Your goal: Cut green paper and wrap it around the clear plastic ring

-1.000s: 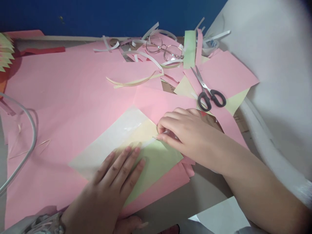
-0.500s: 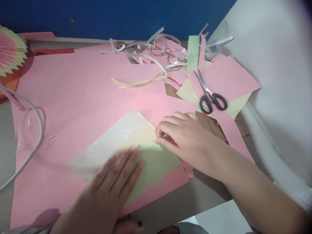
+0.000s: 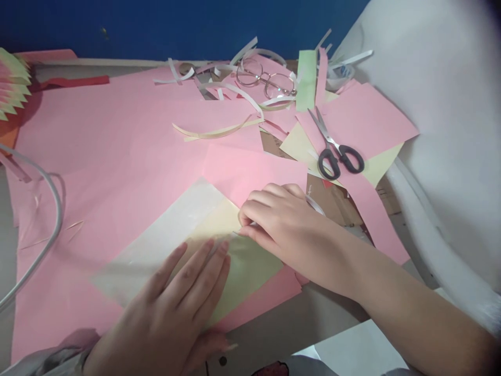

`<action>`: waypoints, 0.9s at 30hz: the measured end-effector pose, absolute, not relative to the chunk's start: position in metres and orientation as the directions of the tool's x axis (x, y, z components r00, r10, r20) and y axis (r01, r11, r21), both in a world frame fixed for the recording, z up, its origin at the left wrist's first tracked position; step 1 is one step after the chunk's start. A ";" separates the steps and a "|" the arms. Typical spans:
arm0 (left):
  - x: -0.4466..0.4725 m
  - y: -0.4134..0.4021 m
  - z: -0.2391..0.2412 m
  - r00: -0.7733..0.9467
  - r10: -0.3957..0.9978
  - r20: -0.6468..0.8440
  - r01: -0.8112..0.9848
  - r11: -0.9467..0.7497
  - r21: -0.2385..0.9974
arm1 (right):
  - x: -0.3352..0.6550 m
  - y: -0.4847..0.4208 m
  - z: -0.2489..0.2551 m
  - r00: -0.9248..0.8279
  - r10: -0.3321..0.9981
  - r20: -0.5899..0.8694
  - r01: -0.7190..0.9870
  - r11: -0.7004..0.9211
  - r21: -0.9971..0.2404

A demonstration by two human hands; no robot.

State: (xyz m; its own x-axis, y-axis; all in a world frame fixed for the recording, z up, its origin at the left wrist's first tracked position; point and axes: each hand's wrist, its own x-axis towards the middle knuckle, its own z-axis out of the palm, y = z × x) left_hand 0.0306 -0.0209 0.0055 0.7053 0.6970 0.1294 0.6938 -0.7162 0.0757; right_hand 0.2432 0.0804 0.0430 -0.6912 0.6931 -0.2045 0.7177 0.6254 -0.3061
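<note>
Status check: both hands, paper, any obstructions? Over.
Left hand laid on layered paper. Right hand in a pinch over it. Scissors beyond, apart from both hands.

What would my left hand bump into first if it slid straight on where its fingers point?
Most likely your right hand, just ahead across the pale yellow paper. From this angle, though, I can't be sure the left hand wouldn't slip past.

Can read no word or number. Shows dark marks (image 3: 310,189) on the brown cardboard (image 3: 327,201) — too small to decipher. Shows blue marking (image 3: 345,70) on the pale rounded item (image 3: 340,76) at the back — too blurred to make out.
</note>
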 end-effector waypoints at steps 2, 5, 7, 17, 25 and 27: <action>0.030 -0.025 0.005 0.706 0.697 0.123 0.699 -0.714 0.039 | 0.243 0.080 0.043 -0.695 0.691 -0.198 0.714 0.628 -0.311; 0.029 -0.029 0.005 0.698 0.706 0.116 0.709 -0.705 0.023 | 0.243 0.080 0.043 -0.697 0.691 -0.192 0.711 0.630 -0.313; 0.030 -0.026 0.005 0.695 0.709 0.119 0.709 -0.704 0.047 | 0.243 0.080 0.042 -0.695 0.693 -0.192 0.713 0.629 -0.311; 0.033 -0.028 0.008 0.692 0.711 0.128 0.715 -0.699 0.014 | 0.243 0.081 0.042 -0.692 0.696 -0.193 0.713 0.615 -0.337; 0.032 -0.029 0.010 0.678 0.715 0.172 0.719 -0.693 0.053 | 0.242 0.081 0.042 -0.691 0.695 -0.198 0.714 0.614 -0.338; 0.032 -0.030 0.013 0.648 0.725 0.233 0.733 -0.677 0.066 | 0.242 0.081 0.043 -0.693 0.692 -0.204 0.712 0.611 -0.348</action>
State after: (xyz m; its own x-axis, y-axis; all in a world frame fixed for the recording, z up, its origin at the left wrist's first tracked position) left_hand 0.0320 -0.0304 0.0132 0.6482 0.7248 0.2334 0.7331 -0.6769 0.0660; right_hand 0.2423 0.0810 0.0428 -0.6930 0.6915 -0.2039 0.7116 0.6106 -0.3476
